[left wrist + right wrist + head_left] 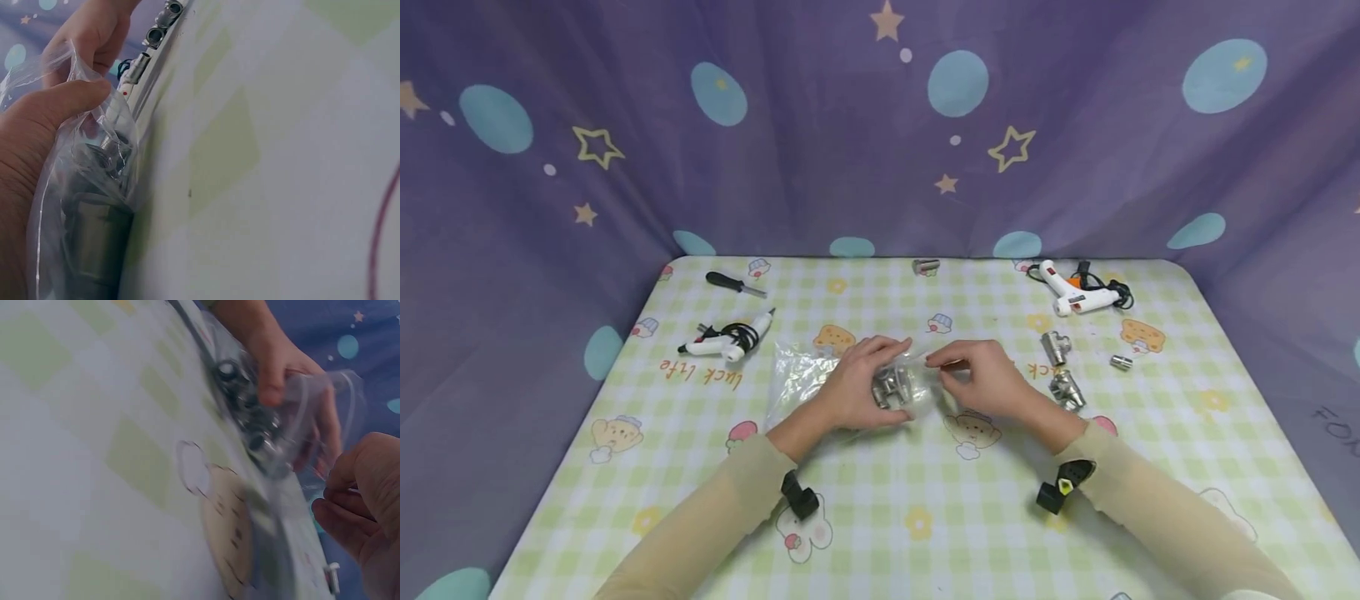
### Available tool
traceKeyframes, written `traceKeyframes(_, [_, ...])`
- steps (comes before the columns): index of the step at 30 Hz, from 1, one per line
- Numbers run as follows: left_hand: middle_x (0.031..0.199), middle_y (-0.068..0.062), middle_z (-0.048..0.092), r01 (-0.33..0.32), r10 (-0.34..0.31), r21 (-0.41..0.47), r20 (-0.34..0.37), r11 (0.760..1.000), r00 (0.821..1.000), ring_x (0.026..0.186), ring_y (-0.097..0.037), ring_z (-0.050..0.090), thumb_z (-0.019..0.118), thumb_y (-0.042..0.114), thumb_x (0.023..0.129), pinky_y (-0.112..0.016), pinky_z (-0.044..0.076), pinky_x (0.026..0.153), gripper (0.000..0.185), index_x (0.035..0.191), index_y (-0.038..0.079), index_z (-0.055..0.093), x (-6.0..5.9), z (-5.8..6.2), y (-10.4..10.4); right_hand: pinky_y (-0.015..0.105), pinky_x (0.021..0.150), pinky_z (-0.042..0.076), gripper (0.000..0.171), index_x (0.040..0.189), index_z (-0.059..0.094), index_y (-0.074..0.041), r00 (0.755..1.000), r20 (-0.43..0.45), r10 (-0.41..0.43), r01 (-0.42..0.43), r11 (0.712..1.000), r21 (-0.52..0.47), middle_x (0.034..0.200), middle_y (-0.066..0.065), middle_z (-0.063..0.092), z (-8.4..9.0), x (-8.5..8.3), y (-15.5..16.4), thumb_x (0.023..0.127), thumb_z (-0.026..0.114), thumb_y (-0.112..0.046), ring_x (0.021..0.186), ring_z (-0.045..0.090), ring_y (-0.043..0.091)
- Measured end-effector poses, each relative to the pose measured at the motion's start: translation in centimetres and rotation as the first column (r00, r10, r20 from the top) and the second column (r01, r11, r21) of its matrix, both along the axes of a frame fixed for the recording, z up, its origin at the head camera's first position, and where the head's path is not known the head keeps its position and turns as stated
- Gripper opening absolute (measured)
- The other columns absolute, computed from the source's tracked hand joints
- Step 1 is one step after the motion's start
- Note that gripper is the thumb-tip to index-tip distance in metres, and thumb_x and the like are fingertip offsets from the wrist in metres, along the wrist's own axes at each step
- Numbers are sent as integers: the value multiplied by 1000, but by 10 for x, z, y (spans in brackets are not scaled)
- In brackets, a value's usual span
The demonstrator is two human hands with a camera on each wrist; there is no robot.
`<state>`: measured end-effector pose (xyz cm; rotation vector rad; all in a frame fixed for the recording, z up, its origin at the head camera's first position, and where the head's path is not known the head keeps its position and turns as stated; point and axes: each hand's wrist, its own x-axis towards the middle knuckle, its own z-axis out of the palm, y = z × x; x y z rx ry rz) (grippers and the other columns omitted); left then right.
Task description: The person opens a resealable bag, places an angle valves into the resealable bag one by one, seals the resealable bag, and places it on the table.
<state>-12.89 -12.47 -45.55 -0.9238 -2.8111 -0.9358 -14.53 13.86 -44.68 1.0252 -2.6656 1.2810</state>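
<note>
A clear plastic bag (919, 393) with several metal fittings (889, 387) inside lies at the table's middle. My left hand (880, 375) grips the bag around the fittings, thumb on top. My right hand (942, 369) pinches the bag's open edge just to the right, fingers curled. In the left wrist view my thumb (56, 103) presses the bag (94, 206) against the fittings. The right wrist view shows the bag (325, 406), the fittings (253, 422), the left hand (275, 362) and my curled right hand (362, 494) at the bag's rim.
A second clear bag (790, 377) lies left of the hands. Loose metal fittings (1060, 367) sit to the right, one (925, 267) at the far edge. Two white glue guns (730, 340) (1078, 296) and a screwdriver (733, 284) lie on the checked tablecloth (925, 517).
</note>
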Motion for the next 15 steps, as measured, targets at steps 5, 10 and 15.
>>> traceKeyframes(5, [145,-5,62,1,-1,-14,-2,1000,1000,133,-26,58,99,48,65,-53,46,119,109,157,13,53,-1,0,1,31,87,66,20,110,81,-3,999,-1,-35,35,999,-9,113,8,82,10,-8,18,93,73,1,95,81,24])
traceKeyframes(10, [146,-4,60,1,-1,-36,5,999,1000,134,-26,57,99,48,66,-54,45,120,107,156,14,54,0,1,1,34,85,67,21,111,81,-4,997,12,-73,73,997,17,110,8,82,19,-16,39,92,73,0,95,81,24])
traceKeyframes(15, [147,-3,59,1,0,-51,14,999,1000,136,-26,56,99,48,66,-54,44,121,107,157,15,53,0,3,1,37,87,67,22,114,81,-7,992,19,-123,121,989,85,114,8,81,28,-24,68,94,72,-3,98,80,26])
